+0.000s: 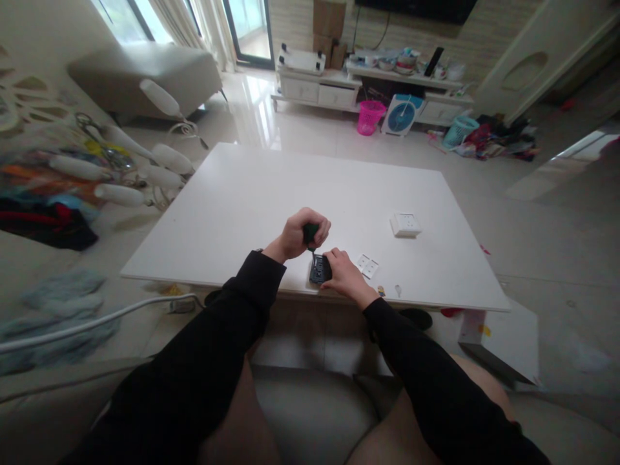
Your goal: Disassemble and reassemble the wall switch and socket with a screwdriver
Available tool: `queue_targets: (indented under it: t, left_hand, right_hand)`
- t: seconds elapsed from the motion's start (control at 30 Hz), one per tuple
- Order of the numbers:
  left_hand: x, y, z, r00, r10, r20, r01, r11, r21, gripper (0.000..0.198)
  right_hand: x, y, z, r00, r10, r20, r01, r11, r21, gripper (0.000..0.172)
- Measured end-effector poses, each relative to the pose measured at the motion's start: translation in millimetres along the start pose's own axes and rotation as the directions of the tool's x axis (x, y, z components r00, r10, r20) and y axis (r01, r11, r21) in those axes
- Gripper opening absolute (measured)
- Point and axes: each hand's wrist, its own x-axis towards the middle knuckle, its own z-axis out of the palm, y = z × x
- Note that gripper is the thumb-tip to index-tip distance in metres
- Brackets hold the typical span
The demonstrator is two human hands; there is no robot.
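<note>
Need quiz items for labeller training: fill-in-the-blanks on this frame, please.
The left hand grips a green-handled screwdriver standing ____ over a small dark rectangular part.
The right hand steadies that part on the ____ rectangular table.
A white square plastic socket plate lies untouched to the ____ of both hands.
Missing: upright; white; right.

switch module at table front edge, 2 small plates just right; wall socket beyond
</note>
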Motion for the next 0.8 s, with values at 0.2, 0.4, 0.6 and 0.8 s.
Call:
queue_targets:
  t: [0.2,0.4,0.6,0.8]
  left_hand:
    - [1.7,-3.5,0.9,1.0,0.008,0.006,-0.008,1.0,0.026,0.041]
    - [2.9,-7.2,1.4,1.0,0.011,-0.008,-0.01,0.999,0.044,0.041]
    - [4.5,-10.6,0.7,1.0,0.004,0.009,-0.005,0.998,0.059,0.04]
    - [5.2,-11.7,2.0,1.0,0.012,-0.005,-0.012,0.999,0.052,0.041]
  right_hand:
    - [0.1,0.1,-0.4,1.0,0.012,0.0,-0.012,1.0,0.02,0.076]
    - [0.5,1.4,-1.1,1.0,0.014,0.015,-0.014,1.0,0.023,0.077]
    - [0.4,2.2,-1.3,1.0,0.012,0.009,-0.012,0.999,0.035,0.074]
    - [0.4,2.3,-1.1,1.0,0.016,0.004,-0.016,0.999,0.04,0.072]
